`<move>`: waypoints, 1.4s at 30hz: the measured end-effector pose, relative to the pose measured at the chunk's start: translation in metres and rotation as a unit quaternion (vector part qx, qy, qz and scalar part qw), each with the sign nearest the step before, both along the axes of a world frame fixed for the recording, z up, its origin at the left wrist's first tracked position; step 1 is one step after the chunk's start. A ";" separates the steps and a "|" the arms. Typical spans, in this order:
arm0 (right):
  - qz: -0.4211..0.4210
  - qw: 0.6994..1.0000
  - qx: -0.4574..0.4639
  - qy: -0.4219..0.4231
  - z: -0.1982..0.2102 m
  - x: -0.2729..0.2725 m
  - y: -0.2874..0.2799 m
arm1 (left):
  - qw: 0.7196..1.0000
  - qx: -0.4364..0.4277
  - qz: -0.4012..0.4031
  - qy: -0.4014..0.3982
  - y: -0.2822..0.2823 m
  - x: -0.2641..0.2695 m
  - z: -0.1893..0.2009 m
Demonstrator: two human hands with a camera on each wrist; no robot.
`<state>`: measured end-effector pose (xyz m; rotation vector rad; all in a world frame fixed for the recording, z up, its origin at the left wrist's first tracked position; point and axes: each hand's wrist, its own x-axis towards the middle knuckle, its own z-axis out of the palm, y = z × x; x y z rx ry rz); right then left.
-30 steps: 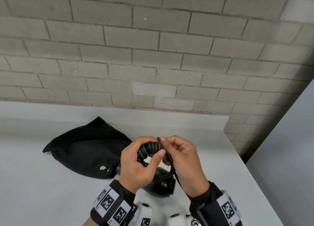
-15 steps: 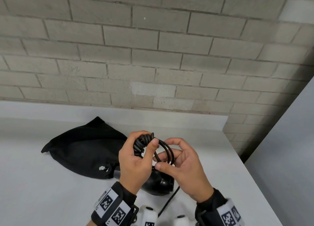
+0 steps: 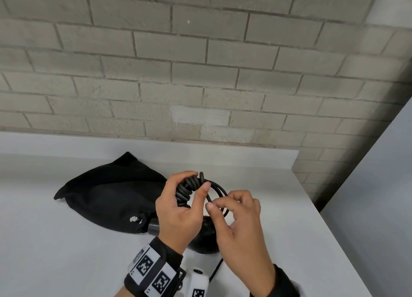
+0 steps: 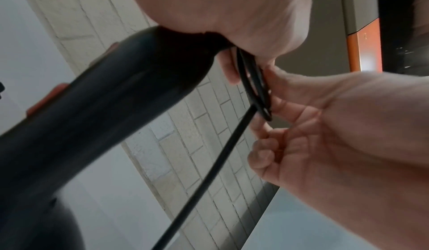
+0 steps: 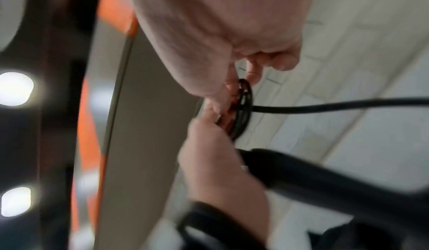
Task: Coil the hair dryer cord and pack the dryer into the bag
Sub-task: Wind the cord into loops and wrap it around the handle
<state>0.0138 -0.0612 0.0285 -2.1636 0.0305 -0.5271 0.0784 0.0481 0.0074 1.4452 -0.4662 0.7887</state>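
My left hand (image 3: 196, 185) grips a bundle of black cord coils (image 3: 186, 192) above the table. In the left wrist view the black dryer handle (image 4: 111, 110), which has orange buttons, runs up into that palm. My right hand (image 3: 217, 204) pinches the loose cord loop (image 3: 219, 188) just right of the bundle. From the pinch a straight run of cord (image 4: 209, 171) (image 5: 325, 105) leads down and away. The hair dryer body (image 3: 204, 241) shows dark under both hands, mostly hidden by them. The black cloth bag (image 3: 111, 194) lies flat on the table to the left.
The white table (image 3: 55, 252) ends at a brick wall (image 3: 200, 85) behind, and its right edge (image 3: 330, 236) drops off beside my right hand. A grey panel (image 3: 379, 185) stands further right.
My right hand has come off the top of the bundle and swung down and right, drawing out a fresh loop of cord. The left hand stays put, holding the coils.
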 end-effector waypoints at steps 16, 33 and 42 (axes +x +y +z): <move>0.068 0.995 0.068 -0.039 0.013 -0.015 -0.020 | 1.000 -0.022 -0.017 0.009 0.005 0.006 0.001; 0.304 0.859 0.411 0.004 0.002 -0.015 -0.039 | 0.997 -0.033 -0.064 0.016 0.004 0.005 0.003; 0.116 0.983 0.053 -0.130 -0.012 -0.016 -0.025 | 0.998 -0.009 -0.049 0.027 0.006 0.005 0.002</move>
